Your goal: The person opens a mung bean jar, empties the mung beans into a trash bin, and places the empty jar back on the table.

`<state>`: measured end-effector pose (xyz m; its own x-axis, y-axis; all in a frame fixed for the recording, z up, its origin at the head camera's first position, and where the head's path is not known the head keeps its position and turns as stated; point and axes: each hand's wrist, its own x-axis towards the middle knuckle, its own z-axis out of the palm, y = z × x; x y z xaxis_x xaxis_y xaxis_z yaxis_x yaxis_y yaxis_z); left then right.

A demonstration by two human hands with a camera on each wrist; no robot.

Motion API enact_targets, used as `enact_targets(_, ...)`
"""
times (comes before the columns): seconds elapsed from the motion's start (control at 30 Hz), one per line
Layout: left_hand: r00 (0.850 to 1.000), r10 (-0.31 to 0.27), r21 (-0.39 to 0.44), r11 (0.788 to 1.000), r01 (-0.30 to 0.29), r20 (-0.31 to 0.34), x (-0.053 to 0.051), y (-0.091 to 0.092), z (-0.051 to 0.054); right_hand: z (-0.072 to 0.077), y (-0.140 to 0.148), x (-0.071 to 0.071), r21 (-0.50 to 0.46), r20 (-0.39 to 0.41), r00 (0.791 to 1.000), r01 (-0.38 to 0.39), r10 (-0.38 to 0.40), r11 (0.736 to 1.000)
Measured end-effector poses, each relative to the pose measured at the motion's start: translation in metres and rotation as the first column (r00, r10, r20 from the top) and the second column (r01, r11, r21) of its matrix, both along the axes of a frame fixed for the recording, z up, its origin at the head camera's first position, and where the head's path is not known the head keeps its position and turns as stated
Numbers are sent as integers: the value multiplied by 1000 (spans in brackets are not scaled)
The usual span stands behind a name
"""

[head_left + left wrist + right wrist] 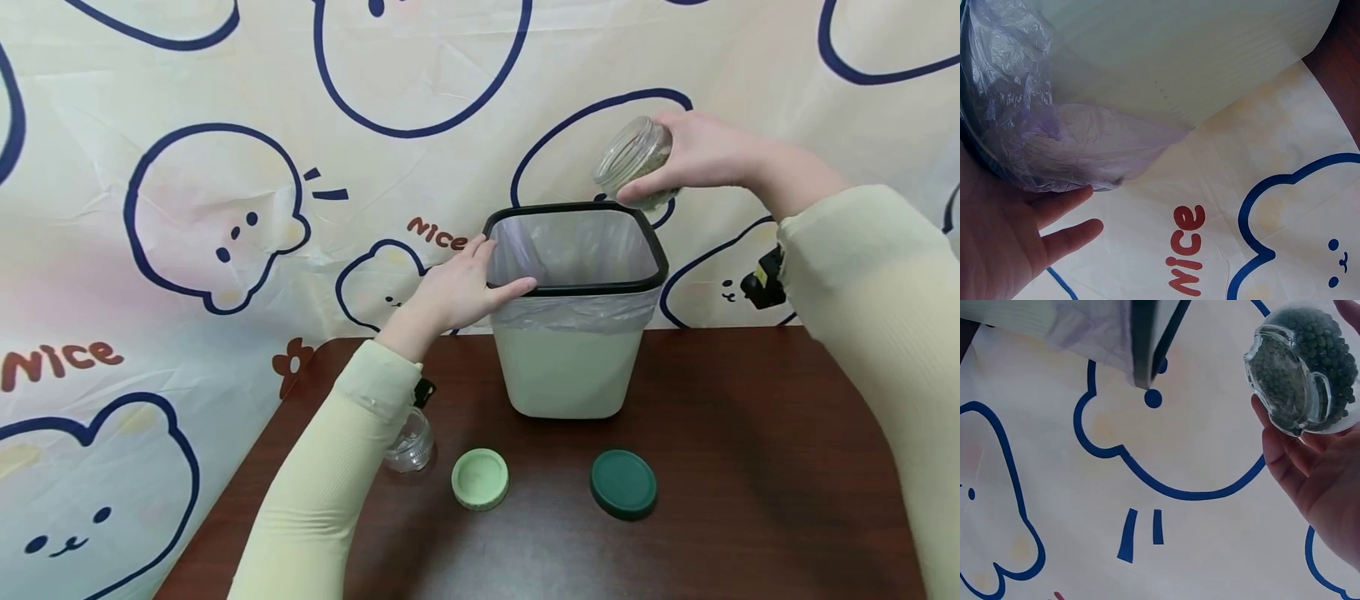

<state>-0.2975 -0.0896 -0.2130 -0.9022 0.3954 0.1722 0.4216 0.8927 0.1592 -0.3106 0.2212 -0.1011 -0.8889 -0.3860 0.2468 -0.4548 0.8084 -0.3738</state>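
Note:
A pale green trash can [570, 367] stands on the table, lined with a translucent bag [573, 312] under its black rim [600, 289]. My left hand [465, 287] rests at the rim's left front corner, thumb along the rim. In the left wrist view, straight fingers [1069, 234] lie against or near the bag's outside. Above the back right corner, my right hand [708, 154] grips a clear glass jar [633, 154], tilted with its mouth toward the left. Small green, round bean-like grains [1316, 356] fill part of the jar, seen in the right wrist view.
On the table [750, 467] lie a light green lid [480, 479] and a dark green lid [624, 483]. Another clear glass jar [412, 442] stands beside my left forearm, partly hidden by the sleeve. A cartoon-printed sheet [420, 183] hangs behind the trash can.

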Motion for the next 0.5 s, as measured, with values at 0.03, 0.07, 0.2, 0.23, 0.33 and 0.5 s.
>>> enact_targets(0.03, 1000, -1, 0, 1000, 1, 1, 0, 0, 0, 1, -1, -1, 1, 0, 1000, -6, 6, 1000)
enact_targets(0.07, 1000, -2, 0, 1000, 2, 1, 0, 0, 0, 3, -1, -1, 2, 1, 1000, -13, 13, 1000)
enact_targets(0.2, 1000, -4, 4, 1000, 4, 7, 1, 1, 0, 7, -5, -3, 7, 18, 1000, -24, 24, 1000)
enact_targets(0.23, 1000, -5, 4, 1000, 5, 7, 1, 1, 0, 8, -6, -3, 10, 29, 999, -26, 25, 1000)
enact_targets(0.33, 1000, -3, -3, 1000, 3, 10, 1, 2, 1, 9, -12, -5, 48, 56, 998, -18, 15, 999)
enact_targets(0.5, 1000, 5, -4, 1000, -5, 8, 1, 3, 1, 7, -20, -7, 133, 77, 997, -31, 21, 991)
